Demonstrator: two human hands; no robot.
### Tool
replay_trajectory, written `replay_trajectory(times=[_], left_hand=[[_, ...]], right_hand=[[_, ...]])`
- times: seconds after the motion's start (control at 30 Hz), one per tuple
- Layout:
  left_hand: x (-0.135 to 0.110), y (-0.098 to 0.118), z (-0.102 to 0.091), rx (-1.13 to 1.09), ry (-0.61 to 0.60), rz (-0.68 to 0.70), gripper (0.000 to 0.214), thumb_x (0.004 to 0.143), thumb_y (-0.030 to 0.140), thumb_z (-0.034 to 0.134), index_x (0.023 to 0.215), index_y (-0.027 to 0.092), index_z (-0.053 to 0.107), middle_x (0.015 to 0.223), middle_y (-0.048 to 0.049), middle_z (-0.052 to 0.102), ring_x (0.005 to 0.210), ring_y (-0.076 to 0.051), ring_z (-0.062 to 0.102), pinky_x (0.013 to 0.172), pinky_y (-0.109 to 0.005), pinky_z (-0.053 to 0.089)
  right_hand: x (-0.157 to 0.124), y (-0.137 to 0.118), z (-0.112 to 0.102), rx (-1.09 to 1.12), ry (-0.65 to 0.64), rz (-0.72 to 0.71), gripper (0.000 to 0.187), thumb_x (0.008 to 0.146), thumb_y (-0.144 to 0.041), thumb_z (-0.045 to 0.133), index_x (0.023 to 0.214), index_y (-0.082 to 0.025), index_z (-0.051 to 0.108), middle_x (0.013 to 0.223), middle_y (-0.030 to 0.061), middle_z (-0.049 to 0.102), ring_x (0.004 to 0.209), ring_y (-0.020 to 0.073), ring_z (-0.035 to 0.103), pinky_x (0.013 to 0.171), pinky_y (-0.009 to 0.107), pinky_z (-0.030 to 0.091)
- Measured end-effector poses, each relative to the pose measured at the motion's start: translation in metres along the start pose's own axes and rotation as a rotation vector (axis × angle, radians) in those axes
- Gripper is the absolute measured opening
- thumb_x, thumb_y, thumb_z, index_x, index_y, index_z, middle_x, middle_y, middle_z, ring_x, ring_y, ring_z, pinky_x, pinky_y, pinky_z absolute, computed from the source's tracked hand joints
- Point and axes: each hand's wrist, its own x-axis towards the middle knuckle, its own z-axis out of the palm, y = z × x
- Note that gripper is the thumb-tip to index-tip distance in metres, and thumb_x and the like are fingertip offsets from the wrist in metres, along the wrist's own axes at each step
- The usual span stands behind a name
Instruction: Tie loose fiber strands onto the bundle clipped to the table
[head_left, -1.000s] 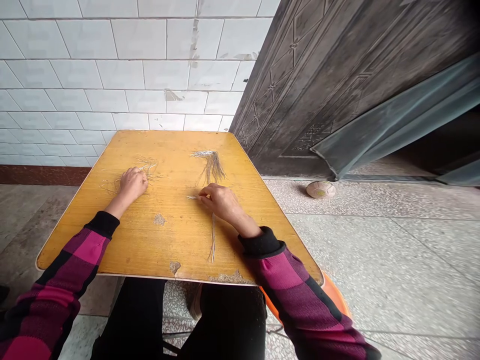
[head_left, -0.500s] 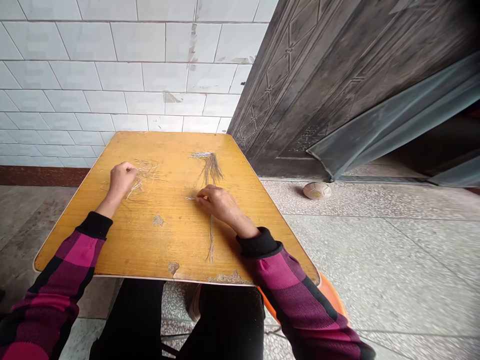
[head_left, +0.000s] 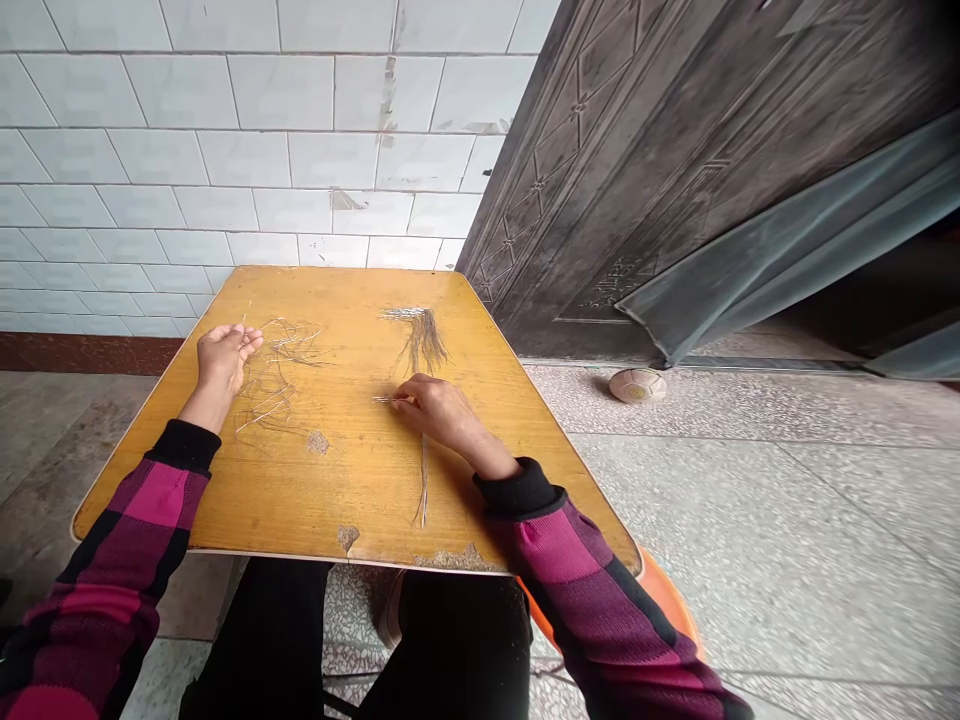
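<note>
My left hand point(head_left: 225, 355) is raised over the left side of the table, its fingers closed on a thin wire strand that sticks up past the fingertips. Beside and below it lies a loose tangle of thin wires point(head_left: 281, 350), some with pale, shiny ends. My right hand point(head_left: 435, 405) rests on the table right of centre, pinching a small bundle of thin wires point(head_left: 384, 399). The bundle's pale ends point left and its dark tails point(head_left: 424, 480) hang toward the front edge. Behind the right hand lies a larger bent wire bundle point(head_left: 424, 335), with silvery ends and dark spread tails.
The yellow wooden table point(head_left: 360, 470) has chipped patches along its front edge. White wall tiles point(head_left: 292, 160) stand behind it. To the right are a dark carved door point(head_left: 600, 180), a grey curtain point(head_left: 720, 260), a ball point(head_left: 637, 385) and an orange stool edge point(head_left: 671, 600).
My left hand has moved slightly left and turned, lifting a strand from the tangle, which is now more spread out toward me. My right hand keeps its place and hold.
</note>
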Motion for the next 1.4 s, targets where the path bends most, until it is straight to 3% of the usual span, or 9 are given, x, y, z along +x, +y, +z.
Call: replay_trajectory(times=[0.13, 0.27, 0.4, 0.5, 0.63, 0.87, 1.13, 1.27, 1.4], left_hand=[[0.0, -0.002, 0.0, -0.054, -0.018, 0.14, 0.012, 0.082, 0.008, 0.051, 0.072, 0.015, 0.05, 0.072, -0.0007, 0.06, 0.069, -0.011, 0.066, 0.081, -0.032, 0.055], [-0.003, -0.002, 0.002, 0.077, -0.068, 0.33, 0.005, 0.082, 0.015, 0.053, 0.077, 0.015, 0.051, 0.078, -0.0003, 0.06, 0.072, -0.012, 0.067, 0.079, -0.034, 0.056], [-0.011, 0.004, 0.006, 0.149, -0.092, 0.378, 0.006, 0.083, 0.019, 0.053, 0.079, 0.016, 0.051, 0.081, -0.0005, 0.061, 0.074, -0.012, 0.067, 0.079, -0.033, 0.056], [-0.018, 0.01, 0.007, -0.01, -0.157, 0.274, 0.006, 0.083, 0.016, 0.056, 0.078, 0.016, 0.052, 0.08, -0.0008, 0.062, 0.074, -0.011, 0.066, 0.079, -0.03, 0.055], [-0.032, 0.009, 0.011, -0.207, -0.329, -0.027, 0.007, 0.08, 0.01, 0.061, 0.076, 0.014, 0.056, 0.077, -0.0028, 0.064, 0.073, -0.008, 0.064, 0.073, -0.02, 0.054], [-0.075, 0.003, 0.027, -0.086, -0.603, -0.474, 0.007, 0.079, 0.006, 0.061, 0.073, 0.009, 0.061, 0.07, -0.005, 0.064, 0.061, -0.008, 0.061, 0.056, -0.016, 0.05], [-0.096, -0.004, 0.032, -0.012, -0.687, -0.543, 0.009, 0.078, 0.007, 0.062, 0.07, 0.009, 0.061, 0.071, -0.0054, 0.064, 0.059, -0.009, 0.06, 0.055, -0.018, 0.049], [-0.098, -0.007, 0.031, -0.006, -0.714, -0.551, 0.008, 0.077, 0.011, 0.065, 0.071, 0.01, 0.06, 0.071, -0.0057, 0.064, 0.06, -0.01, 0.061, 0.056, -0.02, 0.049], [-0.1, -0.001, 0.029, -0.002, -0.729, -0.421, 0.013, 0.077, 0.025, 0.067, 0.076, 0.013, 0.061, 0.077, -0.006, 0.065, 0.063, -0.013, 0.061, 0.056, -0.024, 0.049]], right_hand=[[0.0, -0.002, -0.002, -0.017, -0.023, -0.004, 0.014, 0.087, -0.02, 0.058, 0.09, -0.016, 0.071, 0.093, 0.007, 0.066, 0.078, 0.0154, 0.06, 0.067, 0.024, 0.039], [0.0, -0.003, -0.003, -0.035, -0.039, -0.006, 0.013, 0.086, -0.02, 0.059, 0.09, -0.017, 0.07, 0.092, 0.0066, 0.065, 0.075, 0.0148, 0.06, 0.064, 0.024, 0.038], [-0.001, -0.003, -0.003, -0.045, -0.047, -0.014, 0.012, 0.086, -0.02, 0.059, 0.089, -0.017, 0.07, 0.092, 0.0062, 0.065, 0.074, 0.0143, 0.059, 0.063, 0.024, 0.038], [0.0, 0.0, -0.001, -0.026, -0.036, -0.027, 0.011, 0.085, -0.02, 0.06, 0.089, -0.017, 0.07, 0.092, 0.0063, 0.065, 0.073, 0.0139, 0.059, 0.062, 0.023, 0.038], [0.001, 0.004, 0.004, 0.101, 0.064, -0.077, 0.01, 0.085, -0.018, 0.06, 0.087, -0.015, 0.069, 0.087, 0.0064, 0.065, 0.072, 0.0139, 0.058, 0.065, 0.024, 0.041], [-0.004, -0.006, -0.003, 0.453, 0.421, -0.264, 0.026, 0.091, -0.021, 0.052, 0.114, -0.019, 0.064, 0.096, 0.0065, 0.064, 0.08, 0.014, 0.06, 0.07, 0.027, 0.05], [-0.012, -0.02, -0.003, 0.523, 0.306, -0.53, 0.025, 0.094, -0.023, 0.051, 0.111, -0.027, 0.069, 0.104, 0.0054, 0.067, 0.098, 0.0153, 0.062, 0.086, 0.032, 0.052], [-0.014, -0.02, -0.003, 0.585, 0.231, -0.431, 0.02, 0.092, -0.031, 0.055, 0.102, -0.028, 0.073, 0.102, 0.0047, 0.07, 0.097, 0.0163, 0.064, 0.088, 0.035, 0.052], [-0.011, -0.02, -0.003, 0.958, 0.216, -0.198, 0.016, 0.082, -0.037, 0.068, 0.091, -0.026, 0.075, 0.089, 0.0036, 0.072, 0.081, 0.0154, 0.068, 0.078, 0.033, 0.056]])
